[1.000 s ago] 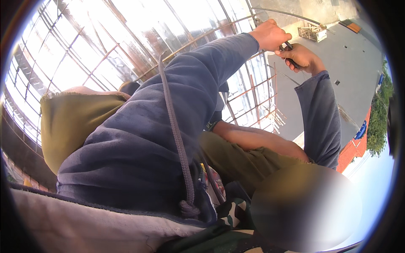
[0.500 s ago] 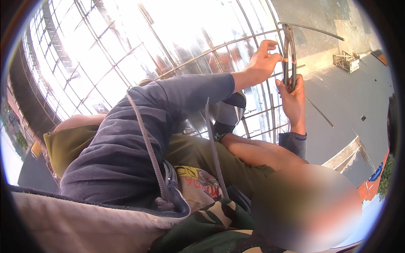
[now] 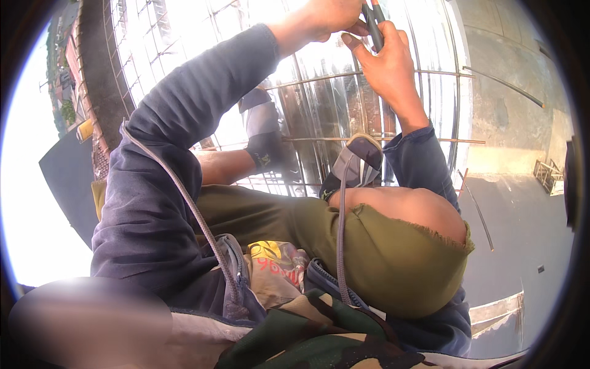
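Both my arms in dark blue sleeves reach up to a curved grid of steel bars (image 3: 430,74). My right hand (image 3: 390,67) is wrapped around dark-handled pliers (image 3: 373,27), with the thumb laid along the handle. My left hand (image 3: 322,15) is closed at the upper end of the same tool, right against the bars. The jaws of the pliers are cut off by the top edge. My knees in torn olive trousers (image 3: 399,252) are bent below the hands, and my shoes (image 3: 359,160) rest on the bars.
The bar grid curves across the whole upper view. Bare concrete ground (image 3: 522,234) lies far below at right, with loose bars (image 3: 479,209) and a small crate (image 3: 547,175). Rooftops show at the far left (image 3: 64,74). A grey cord (image 3: 184,197) hangs from my hood.
The view has swung, so my hands and the pliers now sit higher, at the top edge. My left hand has closed in next to the right one on the tool.
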Available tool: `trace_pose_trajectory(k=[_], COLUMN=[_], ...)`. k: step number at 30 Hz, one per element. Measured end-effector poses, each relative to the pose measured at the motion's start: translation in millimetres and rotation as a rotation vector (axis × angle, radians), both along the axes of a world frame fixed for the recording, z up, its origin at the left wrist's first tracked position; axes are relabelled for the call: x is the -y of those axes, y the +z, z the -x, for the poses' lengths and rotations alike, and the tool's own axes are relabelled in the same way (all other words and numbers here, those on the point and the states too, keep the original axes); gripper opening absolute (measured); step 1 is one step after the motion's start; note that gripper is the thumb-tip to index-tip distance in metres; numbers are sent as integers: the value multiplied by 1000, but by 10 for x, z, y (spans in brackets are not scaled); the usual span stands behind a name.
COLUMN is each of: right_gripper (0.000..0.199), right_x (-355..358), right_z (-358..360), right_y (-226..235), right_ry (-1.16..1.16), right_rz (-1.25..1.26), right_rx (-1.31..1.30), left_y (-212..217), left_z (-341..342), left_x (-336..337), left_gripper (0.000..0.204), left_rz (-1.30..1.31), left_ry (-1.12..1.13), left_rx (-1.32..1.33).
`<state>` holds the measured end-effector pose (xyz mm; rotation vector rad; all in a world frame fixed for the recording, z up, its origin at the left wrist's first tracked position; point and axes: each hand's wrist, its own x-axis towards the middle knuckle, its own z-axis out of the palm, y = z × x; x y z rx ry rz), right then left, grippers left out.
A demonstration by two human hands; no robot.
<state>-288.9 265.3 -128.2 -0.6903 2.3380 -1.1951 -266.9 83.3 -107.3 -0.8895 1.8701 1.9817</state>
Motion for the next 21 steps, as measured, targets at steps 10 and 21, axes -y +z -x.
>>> trace_pose_trajectory(k=[10, 21], right_gripper=[44, 34], right_x=[606, 162], right_z=[-62, 345], right_y=[-215, -362], right_ry=[116, -14], right_rz=[564, 18], right_rx=[156, -91], left_y=[704, 1015], left_z=[-907, -137], left_x=[2647, 1760], left_gripper=[49, 29], left_rz=[818, 1371], left_ry=[-455, -1317], left_rx=[39, 87])
